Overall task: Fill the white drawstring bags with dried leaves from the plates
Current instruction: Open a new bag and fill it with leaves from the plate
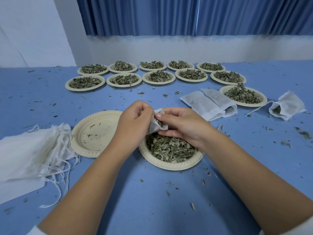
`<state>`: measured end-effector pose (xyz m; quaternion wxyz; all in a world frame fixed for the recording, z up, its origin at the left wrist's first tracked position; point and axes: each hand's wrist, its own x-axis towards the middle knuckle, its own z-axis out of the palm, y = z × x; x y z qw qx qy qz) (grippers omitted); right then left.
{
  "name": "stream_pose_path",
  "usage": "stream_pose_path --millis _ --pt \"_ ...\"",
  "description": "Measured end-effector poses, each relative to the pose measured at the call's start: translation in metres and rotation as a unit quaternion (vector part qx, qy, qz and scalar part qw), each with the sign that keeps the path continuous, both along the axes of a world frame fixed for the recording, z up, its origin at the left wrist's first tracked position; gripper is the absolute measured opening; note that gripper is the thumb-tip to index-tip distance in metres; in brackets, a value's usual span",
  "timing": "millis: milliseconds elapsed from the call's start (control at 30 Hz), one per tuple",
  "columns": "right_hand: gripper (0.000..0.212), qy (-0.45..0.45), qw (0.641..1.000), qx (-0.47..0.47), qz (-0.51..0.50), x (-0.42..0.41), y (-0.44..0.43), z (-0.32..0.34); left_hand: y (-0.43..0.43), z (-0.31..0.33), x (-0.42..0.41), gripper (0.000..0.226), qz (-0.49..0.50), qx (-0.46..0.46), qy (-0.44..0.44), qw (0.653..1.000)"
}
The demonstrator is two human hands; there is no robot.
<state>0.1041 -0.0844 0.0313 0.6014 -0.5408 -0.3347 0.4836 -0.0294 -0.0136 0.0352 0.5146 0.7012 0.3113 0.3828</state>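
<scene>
A small white drawstring bag (155,127) hangs just above a cream plate (171,164) heaped with dried leaves (169,148). My left hand (133,122) grips the bag's left side near its mouth. My right hand (183,123) pinches the bag's right edge, fingers partly over the opening, with a few leaves showing inside. Most of the bag is hidden between the two hands. Left of the full plate lies another cream plate (94,133) holding only crumbs.
A pile of unfilled white bags (33,150) with loose strings lies at the left. Two stuffed bags (208,104) and a third bag (288,106) lie at the right beside a leaf plate (243,95). Several leaf plates (157,75) line the back. Leaf crumbs litter the blue tabletop (152,200).
</scene>
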Motion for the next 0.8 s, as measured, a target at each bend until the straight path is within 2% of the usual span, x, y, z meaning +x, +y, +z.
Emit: stream_pose_path --millis 100,200,333,400,467,567,667,733,800 --pt "0.01 -0.032 0.999 -0.002 -0.017 0.0 0.0 -0.002 0.0 0.001 0.0 0.023 0.015 -0.006 -0.015 1.0" --pt "0.008 -0.108 0.993 -0.001 -0.042 -0.003 0.0 -0.004 -0.004 0.002 0.0 0.024 -0.022 0.01 -0.004 1.0" --pt "0.01 -0.24 0.967 0.005 -0.091 -0.006 0.001 -0.006 -0.01 0.001 0.001 0.019 -0.077 0.055 0.028 0.995" --pt "0.01 -0.263 0.959 0.012 -0.105 -0.006 0.001 -0.006 -0.01 -0.001 0.001 0.016 -0.064 0.07 0.033 0.995" --pt "0.007 -0.226 0.97 0.027 -0.084 -0.004 0.0 -0.004 -0.008 -0.001 0.001 0.014 -0.034 0.075 0.035 0.996" --pt "0.013 -0.106 0.994 0.028 -0.024 0.006 -0.001 0.001 -0.001 -0.002 -0.001 0.014 -0.002 0.062 0.029 0.998" --pt "0.022 -0.084 0.996 0.002 0.004 0.014 -0.002 0.004 0.003 -0.004 -0.002 0.015 0.022 0.061 0.024 0.998" --pt "0.014 -0.169 0.985 -0.021 0.001 0.018 -0.004 0.006 0.005 -0.004 -0.001 0.014 0.037 0.062 0.02 0.997" --pt "0.008 -0.322 0.946 -0.049 0.002 0.024 -0.011 0.011 0.007 -0.004 -0.002 0.013 0.052 0.063 0.016 0.997"
